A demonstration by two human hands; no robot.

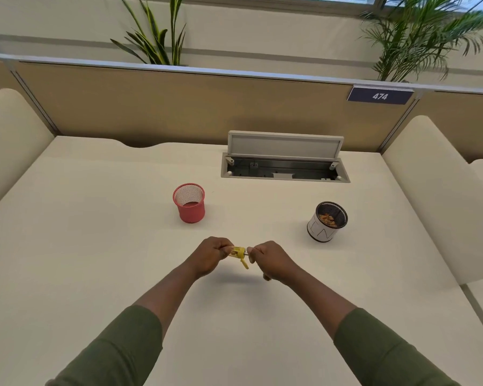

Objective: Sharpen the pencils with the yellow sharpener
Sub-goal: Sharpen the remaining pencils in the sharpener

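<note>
Above a cream desk point(95, 246), the small yellow plastic sharpener point(237, 252) is gripped by the left hand point(212, 253); the right hand point(265, 256) is clenched beside it, its contents hidden. Shavings could be spilled through the dangling flap, missing the white mesh cup point(327, 222).

Two hands: left point(211, 256), right point(268, 259). One sharpener point(237, 252). Two mesh cups: red point(189, 203), black-and-white point(327, 222). One open cable box point(284, 162). Two plants point(156, 37) point(418, 34). One sign, 474 point(379, 96).
</note>
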